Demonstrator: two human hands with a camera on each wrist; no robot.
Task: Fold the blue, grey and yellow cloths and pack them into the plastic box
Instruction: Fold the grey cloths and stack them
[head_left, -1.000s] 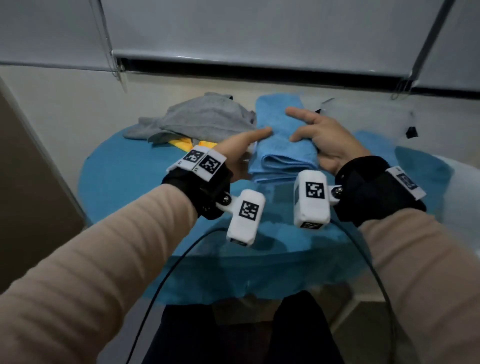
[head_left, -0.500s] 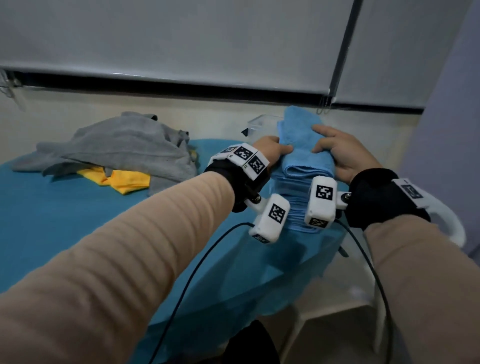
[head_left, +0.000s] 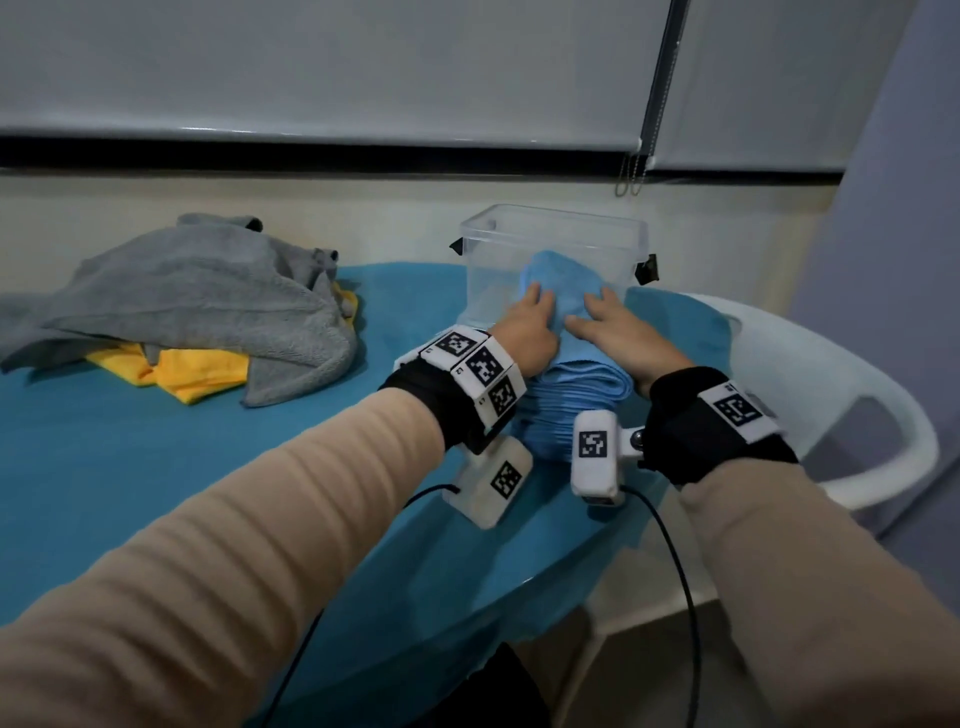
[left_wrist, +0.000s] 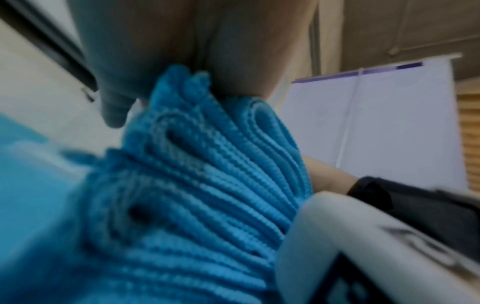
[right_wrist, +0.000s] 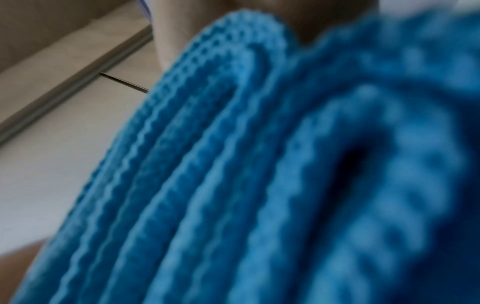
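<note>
The folded blue cloth (head_left: 563, 291) is held between my two hands just in front of the clear plastic box (head_left: 556, 228) at the table's far right. My left hand (head_left: 524, 332) grips its left side, and my right hand (head_left: 608, 332) grips its right side with fingers on top. The stacked folds of the blue cloth (left_wrist: 202, 185) fill the left wrist view under my palm. In the right wrist view the blue cloth (right_wrist: 259, 164) is close and blurred. The grey cloth (head_left: 197, 296) lies crumpled at the left over the yellow cloth (head_left: 192, 371).
A blue cover spreads over the round table (head_left: 156, 467). A white plastic chair (head_left: 841, 395) stands right of the table, behind my right wrist. A wall and window blinds (head_left: 363, 67) run close behind the box. Cables (head_left: 670, 561) hang from the wrist cameras.
Both hands have carried the folded blue cloth rightward and away from me, up to the plastic box. My view has swung right, bringing the whole box and the chair into sight.
</note>
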